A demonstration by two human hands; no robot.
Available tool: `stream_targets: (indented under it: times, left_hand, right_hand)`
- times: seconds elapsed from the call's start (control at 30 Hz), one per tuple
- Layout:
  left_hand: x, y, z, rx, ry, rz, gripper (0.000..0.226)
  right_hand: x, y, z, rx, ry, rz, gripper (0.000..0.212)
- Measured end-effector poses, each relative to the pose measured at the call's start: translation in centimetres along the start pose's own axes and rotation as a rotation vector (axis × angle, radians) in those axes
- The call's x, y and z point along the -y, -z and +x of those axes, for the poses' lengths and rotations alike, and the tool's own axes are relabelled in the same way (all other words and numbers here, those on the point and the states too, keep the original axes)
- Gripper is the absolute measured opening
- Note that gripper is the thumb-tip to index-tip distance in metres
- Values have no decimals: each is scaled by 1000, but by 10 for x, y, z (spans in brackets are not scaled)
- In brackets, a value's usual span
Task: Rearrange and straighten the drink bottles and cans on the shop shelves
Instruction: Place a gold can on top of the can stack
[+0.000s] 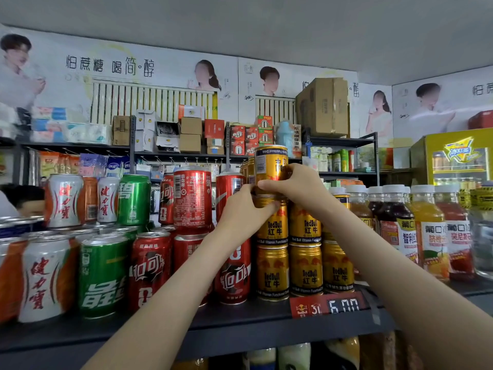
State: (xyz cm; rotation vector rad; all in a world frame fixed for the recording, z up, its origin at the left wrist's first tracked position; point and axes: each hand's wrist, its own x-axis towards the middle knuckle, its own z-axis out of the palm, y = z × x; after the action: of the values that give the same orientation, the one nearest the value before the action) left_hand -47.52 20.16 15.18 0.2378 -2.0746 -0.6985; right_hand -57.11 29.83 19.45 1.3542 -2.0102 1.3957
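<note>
A gold Red Bull can [270, 164] stands upside down as the third tier on a stack of gold Red Bull cans [272, 272]. My right hand [296, 186] grips the lower part of that top can from the right. My left hand [245, 209] holds the second-tier gold can [274, 225] just below it, fingers wrapped round its upper rim. Left of the stack stand red cola cans [192, 198], green cans [102, 273] and white-and-orange cans [46, 279], stacked two high on the dark shelf [240, 329].
Juice bottles with white caps [429, 231] fill the shelf to the right. A red price tag [329, 305] hangs on the shelf edge. More bottles show on the shelf below [293, 356]. A yellow fridge [458, 158] and back shelves with boxes [192, 134] stand behind.
</note>
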Motion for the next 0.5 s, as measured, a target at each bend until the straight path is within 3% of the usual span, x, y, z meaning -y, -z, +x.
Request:
stream_targets:
  times: [0.2, 0.5]
  left_hand:
    - [-1, -1, -2, -3, 4, -9, 54]
    - [-6, 0, -14, -18, -16, -71, 49]
  right_hand:
    - [5, -6, -6, -69, -14, -18, 67]
    - [2, -11, -20, -87, 38, -56, 80]
